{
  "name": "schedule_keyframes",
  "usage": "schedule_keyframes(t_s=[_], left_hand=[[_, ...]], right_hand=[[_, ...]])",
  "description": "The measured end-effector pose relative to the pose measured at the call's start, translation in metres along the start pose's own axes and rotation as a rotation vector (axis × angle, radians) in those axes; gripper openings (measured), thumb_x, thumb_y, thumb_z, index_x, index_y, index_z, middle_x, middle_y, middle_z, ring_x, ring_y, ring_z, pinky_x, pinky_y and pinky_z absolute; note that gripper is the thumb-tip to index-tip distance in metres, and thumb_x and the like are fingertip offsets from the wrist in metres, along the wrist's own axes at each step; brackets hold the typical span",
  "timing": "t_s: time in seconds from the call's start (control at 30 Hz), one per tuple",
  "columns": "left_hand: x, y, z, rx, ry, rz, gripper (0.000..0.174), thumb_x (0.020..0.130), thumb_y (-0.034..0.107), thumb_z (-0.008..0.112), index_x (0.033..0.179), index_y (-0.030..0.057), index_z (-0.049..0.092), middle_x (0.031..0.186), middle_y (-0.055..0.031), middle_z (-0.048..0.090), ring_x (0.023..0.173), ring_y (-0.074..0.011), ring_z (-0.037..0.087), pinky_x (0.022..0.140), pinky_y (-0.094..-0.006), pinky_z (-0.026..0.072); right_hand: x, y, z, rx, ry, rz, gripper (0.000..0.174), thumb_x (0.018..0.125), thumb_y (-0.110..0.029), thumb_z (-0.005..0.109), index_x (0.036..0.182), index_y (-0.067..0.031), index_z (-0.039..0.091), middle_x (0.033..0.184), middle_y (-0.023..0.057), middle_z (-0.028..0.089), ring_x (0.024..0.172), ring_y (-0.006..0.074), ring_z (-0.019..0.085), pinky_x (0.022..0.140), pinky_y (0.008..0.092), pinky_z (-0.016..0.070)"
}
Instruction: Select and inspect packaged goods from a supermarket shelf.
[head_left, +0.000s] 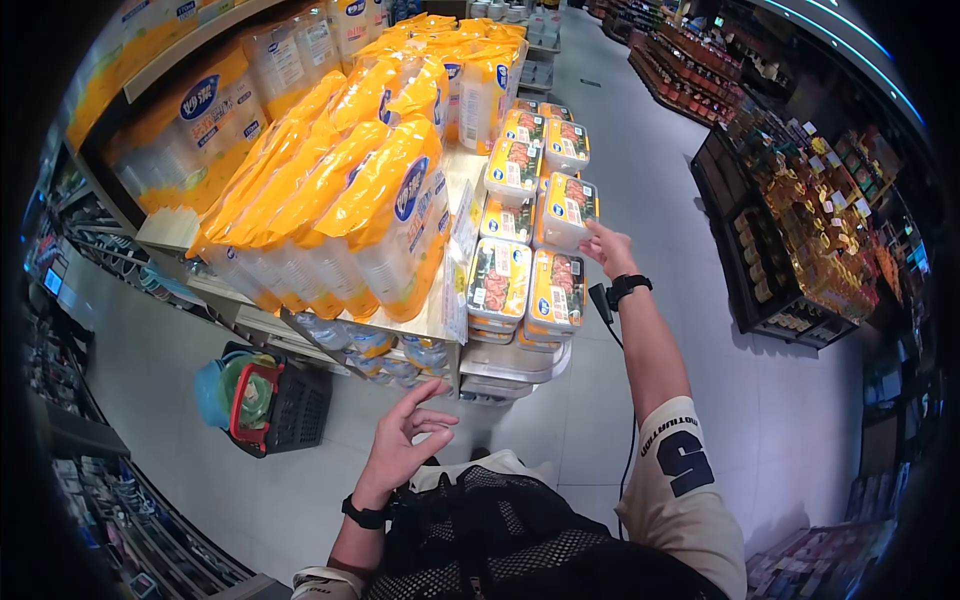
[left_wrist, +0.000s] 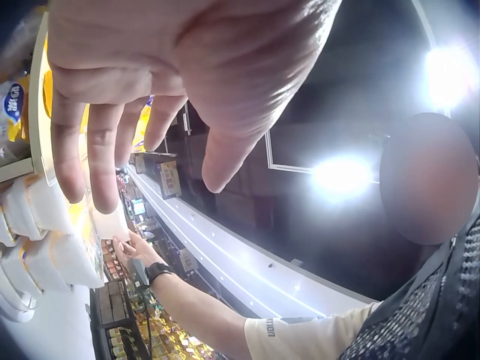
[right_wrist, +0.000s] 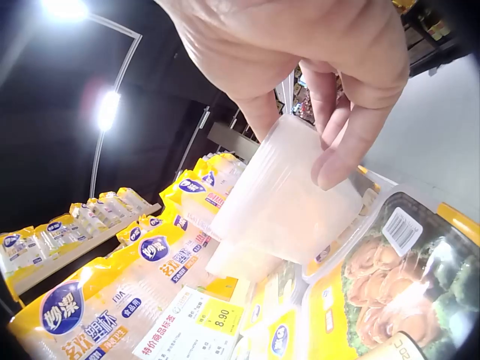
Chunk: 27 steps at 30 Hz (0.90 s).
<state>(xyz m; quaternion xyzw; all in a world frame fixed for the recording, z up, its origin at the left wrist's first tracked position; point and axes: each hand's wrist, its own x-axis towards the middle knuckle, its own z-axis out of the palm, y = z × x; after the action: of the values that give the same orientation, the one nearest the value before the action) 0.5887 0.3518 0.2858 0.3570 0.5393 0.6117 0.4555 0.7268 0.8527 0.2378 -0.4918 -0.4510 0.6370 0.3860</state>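
Note:
My right hand (head_left: 607, 250) grips the near end of a white plastic container pack (head_left: 570, 204) with a yellow printed label, in the right column of stacked packs. In the right wrist view, the thumb and fingers of the right hand (right_wrist: 322, 97) pinch the translucent container (right_wrist: 289, 195), which is tilted above neighbouring packs. Closer to me lie two more labelled packs, one on the left (head_left: 499, 280) and one on the right (head_left: 556, 292). My left hand (head_left: 405, 440) hangs in the air before the shelf, fingers loosely extended, holding nothing; the left wrist view shows the same hand (left_wrist: 180, 82) from close by.
Orange bags of plastic cups (head_left: 385, 215) fill the shelf left of the containers. A price tag (right_wrist: 191, 326) hangs on the shelf edge. On the floor at the lower left stands a dark basket (head_left: 300, 408) beside a blue bucket (head_left: 212, 392). A stocked display (head_left: 790, 240) stands across the aisle.

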Motion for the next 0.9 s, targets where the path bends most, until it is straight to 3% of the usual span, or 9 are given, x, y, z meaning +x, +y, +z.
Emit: schedule_keyframes(t_s=[0.13, 0.33, 0.43, 0.5, 0.53, 0.6, 0.63, 0.8, 0.9], left_hand=[[-0.004, -0.003, -0.004, 0.014, 0.01, 0.001, 0.071, 0.088, -0.004, 0.069, 0.152, -0.0005, 0.038, 0.148, -0.0183, 0.049, 0.113, -0.0228, 0.067, 0.091, -0.0317, 0.0561], [-0.004, -0.005, -0.003, 0.012, 0.02, -0.039, 0.072, 0.086, -0.001, 0.074, 0.151, 0.0011, 0.041, 0.145, -0.0166, 0.054, 0.112, -0.0201, 0.068, 0.092, -0.031, 0.0553], [-0.002, -0.005, -0.001, 0.02, 0.004, -0.041, 0.072, 0.087, -0.001, 0.074, 0.151, 0.001, 0.041, 0.144, -0.0166, 0.055, 0.112, -0.0197, 0.068, 0.093, -0.0309, 0.0546], [-0.001, -0.005, -0.001, 0.025, -0.004, -0.05, 0.072, 0.087, -0.001, 0.074, 0.15, 0.0009, 0.042, 0.144, -0.0167, 0.055, 0.112, -0.0196, 0.068, 0.093, -0.031, 0.0543], [0.0, -0.005, -0.001, 0.041, -0.017, -0.044, 0.069, 0.088, -0.001, 0.073, 0.15, -0.0001, 0.041, 0.144, -0.0173, 0.055, 0.113, -0.021, 0.067, 0.093, -0.0314, 0.0552], [0.003, -0.006, -0.001, 0.057, -0.032, -0.043, 0.067, 0.089, -0.001, 0.071, 0.149, -0.0011, 0.041, 0.144, -0.018, 0.054, 0.113, -0.0224, 0.067, 0.092, -0.0318, 0.0561], [0.005, -0.007, 0.0, 0.073, -0.042, -0.052, 0.065, 0.089, -0.001, 0.071, 0.148, -0.0014, 0.043, 0.143, -0.0172, 0.055, 0.113, -0.0219, 0.067, 0.093, -0.0317, 0.0559], [0.016, -0.008, 0.008, 0.093, -0.082, -0.096, 0.058, 0.09, -0.001, 0.07, 0.143, -0.0021, 0.048, 0.139, -0.0147, 0.059, 0.113, -0.0197, 0.067, 0.094, -0.0313, 0.0552], [0.022, -0.011, 0.011, 0.092, -0.127, -0.103, 0.056, 0.09, -0.002, 0.07, 0.142, -0.0021, 0.05, 0.138, -0.0139, 0.06, 0.112, -0.0189, 0.067, 0.094, -0.031, 0.055]], right_hand=[[0.015, 0.01, 0.003, -0.003, 0.013, -0.006, 0.046, 0.085, -0.017, 0.082, 0.11, 0.0137, 0.061, 0.099, 0.0179, 0.066, 0.074, 0.0231, 0.072, 0.064, 0.0294, 0.0652], [-0.003, 0.011, 0.008, -0.052, 0.043, -0.024, 0.049, 0.09, -0.028, 0.077, 0.114, 0.0123, 0.063, 0.1, 0.0163, 0.068, 0.076, 0.0207, 0.072, 0.061, 0.0283, 0.0634], [-0.021, 0.008, 0.004, -0.278, 0.123, -0.091, 0.053, 0.093, -0.036, 0.073, 0.119, 0.0094, 0.064, 0.102, 0.0138, 0.07, 0.073, 0.0151, 0.069, 0.058, 0.0272, 0.0578], [-0.036, 0.01, -0.001, -0.388, 0.23, -0.316, 0.05, 0.094, -0.039, 0.072, 0.115, 0.006, 0.068, 0.098, 0.0093, 0.072, 0.067, 0.0108, 0.063, 0.058, 0.0263, 0.0513], [-0.048, 0.01, -0.005, -0.389, 0.232, -0.308, 0.05, 0.094, -0.039, 0.072, 0.115, 0.006, 0.068, 0.098, 0.0093, 0.072, 0.067, 0.0108, 0.063, 0.058, 0.0263, 0.0513], [-0.084, 0.011, -0.01, -0.316, 0.045, -0.355, 0.044, 0.093, -0.038, 0.072, 0.108, 0.0035, 0.072, 0.087, 0.0052, 0.072, 0.064, 0.009, 0.059, 0.058, 0.0248, 0.0465], [-0.104, 0.016, -0.011, -0.343, -0.049, -0.327, 0.04, 0.095, -0.038, 0.07, 0.102, 0.0011, 0.074, 0.08, 0.0037, 0.071, 0.064, 0.0074, 0.058, 0.056, 0.0236, 0.0444], [-0.198, 0.084, 0.003, -0.208, -0.434, 0.135, 0.046, 0.098, -0.046, 0.065, 0.102, -0.0003, 0.073, 0.084, 0.005, 0.071, 0.059, 0.0075, 0.058, 0.053, 0.0216, 0.0442], [-0.214, 0.142, 0.017, -0.114, -0.434, 0.287, 0.05, 0.1, -0.05, 0.06, 0.11, -0.0021, 0.07, 0.09, 0.004, 0.07, 0.065, 0.0074, 0.06, 0.057, 0.0217, 0.0457]])
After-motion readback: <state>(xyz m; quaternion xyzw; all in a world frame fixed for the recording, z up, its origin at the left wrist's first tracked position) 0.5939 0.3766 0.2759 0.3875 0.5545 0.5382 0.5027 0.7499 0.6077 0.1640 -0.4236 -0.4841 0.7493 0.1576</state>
